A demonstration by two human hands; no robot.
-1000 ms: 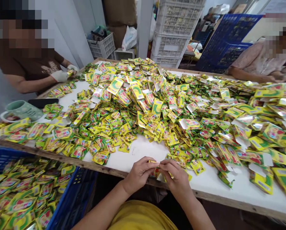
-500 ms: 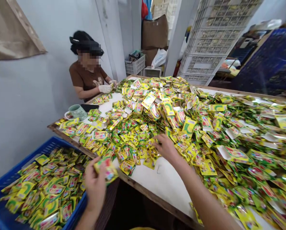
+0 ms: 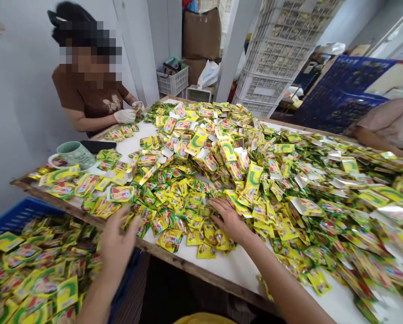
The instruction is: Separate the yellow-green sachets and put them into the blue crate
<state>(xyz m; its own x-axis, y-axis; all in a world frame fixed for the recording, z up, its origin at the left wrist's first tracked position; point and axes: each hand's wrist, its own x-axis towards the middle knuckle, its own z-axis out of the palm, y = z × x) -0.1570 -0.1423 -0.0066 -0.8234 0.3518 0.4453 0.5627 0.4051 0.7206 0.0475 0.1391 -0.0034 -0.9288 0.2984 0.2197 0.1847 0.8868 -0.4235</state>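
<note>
My left hand (image 3: 120, 236) is slightly blurred above the near table edge, its fingers apart and nothing visible in them. Close to its fingertips lies a small yellow box (image 3: 121, 193) with a red and green print. My right hand (image 3: 230, 220) rests with fingers stretched out on the heap, touching small yellow and green sachets (image 3: 194, 202). Just beyond that hand, larger flat yellow boxes (image 3: 251, 180) are piled over the sachets, some with white flaps standing up.
A blue crate (image 3: 25, 209) full of yellow packs stands below the table's left edge. A green mug (image 3: 74, 153) and a black phone-like slab (image 3: 98, 146) are on the white table (image 3: 187, 256). A gloved co-worker (image 3: 86, 94) sits far left; another person (image 3: 390, 121) is far right.
The yellow pack in my left hand is gone from it, and that hand has opened and moved up toward the table. My right hand has flattened onto the sachets. The view has shifted.
</note>
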